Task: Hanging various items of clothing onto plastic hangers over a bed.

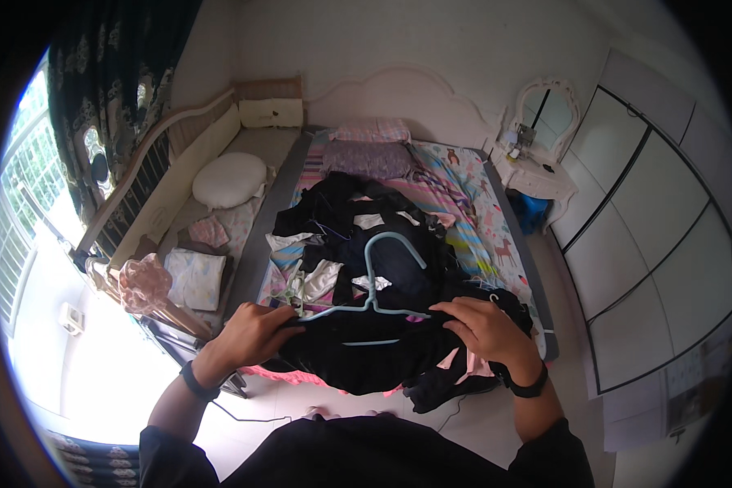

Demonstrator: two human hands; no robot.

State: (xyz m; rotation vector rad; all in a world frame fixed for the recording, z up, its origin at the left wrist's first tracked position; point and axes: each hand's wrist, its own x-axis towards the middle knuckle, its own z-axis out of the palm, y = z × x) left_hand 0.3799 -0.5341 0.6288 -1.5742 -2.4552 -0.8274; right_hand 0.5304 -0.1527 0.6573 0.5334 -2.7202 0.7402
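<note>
A black garment [366,360] hangs on a light blue clothes hanger [372,268] in front of me, its hook pointing up and bent to the right. My left hand [259,329] pinches the garment at the hanger's left shoulder. At the opposite shoulder, my right hand [479,329] grips the cloth between thumb and fingers. The hanger's lower bar shows through the neck opening. Behind it, a heap of mostly black clothes [366,250] with some white pieces covers much of the bed [494,238]. A green hanger [296,287] lies at the heap's left side.
A railed cot [158,134] adjoins the bed's left side, holding a white round cushion [230,180] and a folded cloth [195,277]. A white dressing table [537,177] with a mirror and a blue stool [527,212] stand right of the bed. Sliding wardrobe doors [646,244] line the right.
</note>
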